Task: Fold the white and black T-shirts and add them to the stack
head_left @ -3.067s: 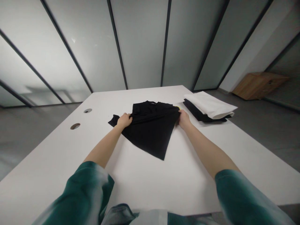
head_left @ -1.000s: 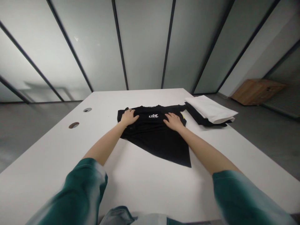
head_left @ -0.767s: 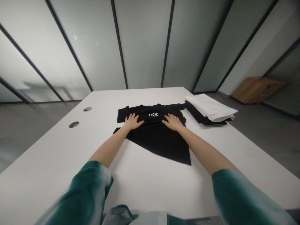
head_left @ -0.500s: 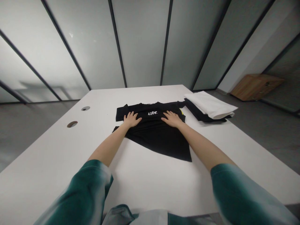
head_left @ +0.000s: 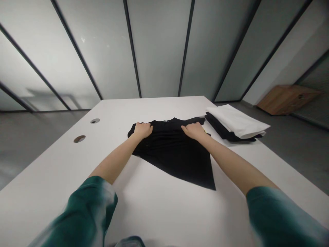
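A black T-shirt [head_left: 172, 154] lies across the middle of the white table, its collar toward the far edge and its hem toward me. Near the left shoulder, my left hand [head_left: 143, 130] is closed on the fabric, knuckles up and fingers curled under. My right hand [head_left: 193, 130] grips the cloth near the right shoulder in the same way. Between the hands the fabric is bunched in a raised fold, and the chest print is hidden. A small yellowish bit shows beside my right hand.
Folded white cloth [head_left: 236, 120] lies over folded black cloth [head_left: 218, 127] on the right of the table [head_left: 164, 209]. Two round holes, a far one [head_left: 95, 121] and a nearer one [head_left: 79, 139], are on the left. Beyond stand frosted panels and a wooden cabinet [head_left: 285, 99].
Both hands have gone from lying flat and spread on the T-shirt to gripping it. The cloth has bunched, the white print has gone from sight, and the hem sits nearer me.
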Tool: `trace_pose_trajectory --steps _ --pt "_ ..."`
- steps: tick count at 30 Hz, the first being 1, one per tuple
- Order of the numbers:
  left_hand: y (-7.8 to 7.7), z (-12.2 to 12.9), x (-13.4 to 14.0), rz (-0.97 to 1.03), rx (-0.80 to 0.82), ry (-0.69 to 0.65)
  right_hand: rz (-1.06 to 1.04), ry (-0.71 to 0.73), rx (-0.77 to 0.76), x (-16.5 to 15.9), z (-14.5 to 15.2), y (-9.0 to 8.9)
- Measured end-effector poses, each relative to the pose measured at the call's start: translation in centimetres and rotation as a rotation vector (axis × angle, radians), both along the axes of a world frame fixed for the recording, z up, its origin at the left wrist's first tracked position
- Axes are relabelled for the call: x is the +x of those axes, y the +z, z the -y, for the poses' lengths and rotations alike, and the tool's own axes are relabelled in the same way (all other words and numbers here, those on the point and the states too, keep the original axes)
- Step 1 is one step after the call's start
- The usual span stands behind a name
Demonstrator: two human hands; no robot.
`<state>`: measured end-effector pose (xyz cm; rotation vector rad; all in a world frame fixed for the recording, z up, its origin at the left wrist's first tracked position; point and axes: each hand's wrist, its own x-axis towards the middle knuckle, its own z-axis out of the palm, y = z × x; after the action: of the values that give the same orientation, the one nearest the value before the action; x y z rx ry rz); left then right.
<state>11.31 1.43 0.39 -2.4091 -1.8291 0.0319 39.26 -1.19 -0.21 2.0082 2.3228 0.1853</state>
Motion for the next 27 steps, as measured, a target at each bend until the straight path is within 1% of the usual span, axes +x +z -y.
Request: trace_pose_trajectory --steps 3,5,7,9,11,12,14,17,19,21,23,25,27 --pt "0.0 -2.5 -0.1 0.009 0.07 0.037 -0.065 -0.031 0.035 0.3 -3.1 1.0" --pt "-0.4 -4.4 -0.4 0.035 0.05 0.054 -0.133 -0.065 0.063 0.7 -5.3 0.8" --pt "-1.1 -6.1 -0.6 0.081 -0.063 0.068 -0.176 -0.105 0.052 1.2 -7.1 0.0" --pt "-1.6 -7.5 -0.8 0.14 -0.187 0.083 -0.196 -0.13 -0.006 1.6 -8.3 -1.0" --pt "-1.7 -8.6 -0.9 0.172 -0.264 0.107 -0.211 -0.139 -0.056 1.9 -9.1 -1.8" --pt "-1.5 -9.1 -0.9 0.173 -0.286 0.118 -0.215 -0.143 -0.063 2.0 -9.5 -1.9" --pt "-0.8 -10.2 -0.9 0.157 -0.313 0.129 -0.216 -0.182 -0.073 2.2 -10.3 -1.6" --pt "1.0 -12.1 -0.8 0.171 -0.287 0.16 -0.251 -0.301 -0.108 2.2 -12.0 -0.1" --pt "2.5 -13.3 -0.6 0.269 -0.239 0.208 -0.358 -0.33 -0.072 2.1 -13.2 1.0" --pt "3.7 -13.8 -0.3 0.421 -0.141 0.202 -0.494 -0.248 0.041 2.0 -14.0 1.8" --pt "4.4 -13.2 0.2 0.504 -0.034 0.128 -0.59 -0.116 0.133 1.8 -13.9 2.1" --pt "4.5 -11.7 0.6 0.466 0.012 0.047 -0.619 -0.004 0.148 1.7 -12.8 1.9" --pt "3.8 -9.5 0.9 0.374 -0.001 0.008 -0.603 0.073 0.1 1.6 -10.9 1.3"
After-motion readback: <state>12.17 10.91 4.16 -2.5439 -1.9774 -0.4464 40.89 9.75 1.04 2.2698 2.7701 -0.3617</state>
